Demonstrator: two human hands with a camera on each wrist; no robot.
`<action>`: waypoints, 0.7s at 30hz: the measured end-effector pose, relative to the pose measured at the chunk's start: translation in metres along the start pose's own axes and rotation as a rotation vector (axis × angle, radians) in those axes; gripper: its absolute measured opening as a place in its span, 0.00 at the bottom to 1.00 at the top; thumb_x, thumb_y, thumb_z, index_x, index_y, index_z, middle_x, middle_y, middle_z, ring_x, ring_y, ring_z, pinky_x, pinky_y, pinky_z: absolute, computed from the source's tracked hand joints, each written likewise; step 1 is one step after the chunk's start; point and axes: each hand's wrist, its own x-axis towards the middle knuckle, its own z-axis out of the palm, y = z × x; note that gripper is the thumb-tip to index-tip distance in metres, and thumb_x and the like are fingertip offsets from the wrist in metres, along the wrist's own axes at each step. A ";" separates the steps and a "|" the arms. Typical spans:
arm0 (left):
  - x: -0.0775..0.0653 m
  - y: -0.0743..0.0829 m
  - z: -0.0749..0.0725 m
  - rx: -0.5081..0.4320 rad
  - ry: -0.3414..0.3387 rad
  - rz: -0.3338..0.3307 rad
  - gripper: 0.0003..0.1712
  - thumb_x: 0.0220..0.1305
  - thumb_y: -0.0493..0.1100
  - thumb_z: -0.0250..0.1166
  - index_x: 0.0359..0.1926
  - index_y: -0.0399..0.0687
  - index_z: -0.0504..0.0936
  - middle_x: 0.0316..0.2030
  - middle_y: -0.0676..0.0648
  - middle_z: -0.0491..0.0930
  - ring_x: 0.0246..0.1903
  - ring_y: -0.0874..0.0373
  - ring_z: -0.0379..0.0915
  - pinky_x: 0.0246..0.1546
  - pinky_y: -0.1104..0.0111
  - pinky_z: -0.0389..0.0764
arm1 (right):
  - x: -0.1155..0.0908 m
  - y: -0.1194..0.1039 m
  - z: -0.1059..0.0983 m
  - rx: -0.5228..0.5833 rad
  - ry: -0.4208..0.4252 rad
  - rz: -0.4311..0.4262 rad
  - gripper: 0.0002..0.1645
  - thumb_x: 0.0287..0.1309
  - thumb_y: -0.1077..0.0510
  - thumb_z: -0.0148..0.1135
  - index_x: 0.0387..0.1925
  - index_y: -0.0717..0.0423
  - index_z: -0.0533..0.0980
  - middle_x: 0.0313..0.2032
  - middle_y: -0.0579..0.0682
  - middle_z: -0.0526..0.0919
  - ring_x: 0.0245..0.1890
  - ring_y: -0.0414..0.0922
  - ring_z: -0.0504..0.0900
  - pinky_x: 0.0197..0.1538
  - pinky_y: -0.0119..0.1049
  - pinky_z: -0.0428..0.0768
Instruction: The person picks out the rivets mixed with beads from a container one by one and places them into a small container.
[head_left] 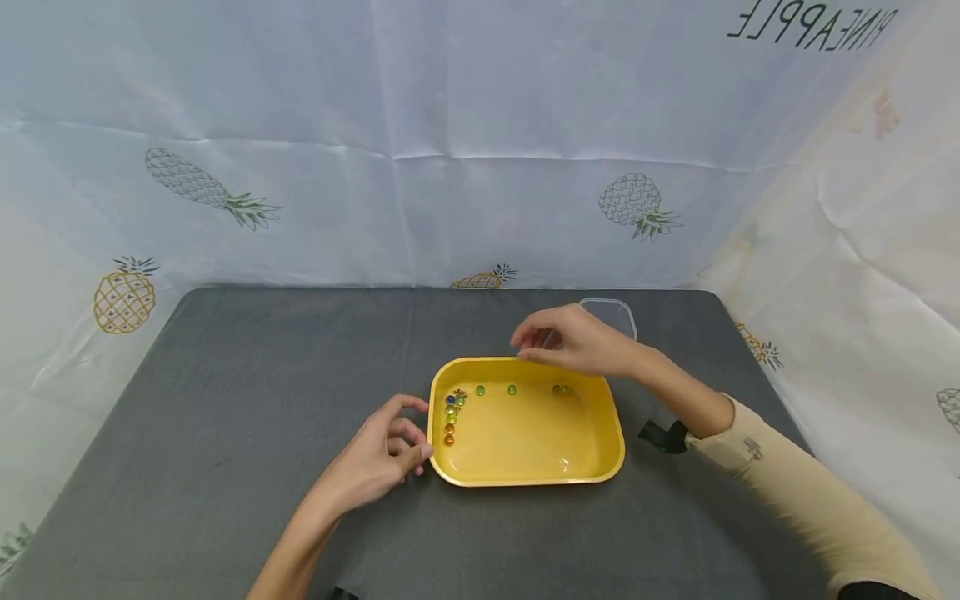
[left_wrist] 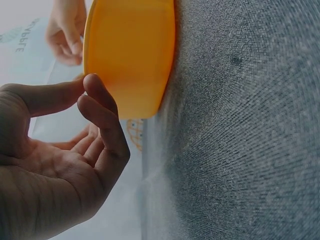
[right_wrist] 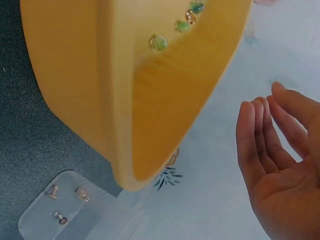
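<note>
A yellow tray (head_left: 525,482) with rounded corners sits on the table. Along its left side lie several glass marbles, blue, green and orange, beside a small gold-coloured piece (head_left: 460,392). A few more marbles, such as a green marble (head_left: 512,389), lie along the far wall. At the tray's left rim my left hand (head_left: 382,454) pinches the edge between thumb and fingers, also seen close up on the yellow wall (left_wrist: 132,55) in the left wrist view. My right hand (head_left: 573,337) hovers over the far rim, fingers loosely bent, with nothing visible between them.
Behind the right hand lies a clear plastic container (head_left: 613,315), partly hidden; in the right wrist view several small metal pieces (right_wrist: 61,218) are inside it. A dark grey cloth (head_left: 247,417) covers the table. Pineapple-print curtain (head_left: 442,208) hangs behind it.
</note>
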 end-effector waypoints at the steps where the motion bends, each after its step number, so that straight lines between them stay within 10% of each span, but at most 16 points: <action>1: 0.000 0.000 0.000 0.000 0.000 0.000 0.31 0.74 0.33 0.67 0.72 0.34 0.66 0.38 0.40 0.84 0.32 0.48 0.85 0.28 0.67 0.81 | 0.001 -0.001 0.001 -0.003 -0.014 -0.008 0.12 0.72 0.60 0.71 0.53 0.56 0.86 0.42 0.46 0.91 0.42 0.41 0.88 0.50 0.37 0.91; 21: -0.001 -0.001 0.002 0.005 0.001 -0.001 0.31 0.74 0.33 0.67 0.72 0.34 0.65 0.38 0.40 0.84 0.32 0.48 0.85 0.28 0.66 0.80 | 0.024 -0.008 0.034 0.118 -0.216 -0.022 0.18 0.70 0.59 0.73 0.57 0.60 0.84 0.42 0.45 0.93 0.41 0.36 0.89 0.50 0.37 0.89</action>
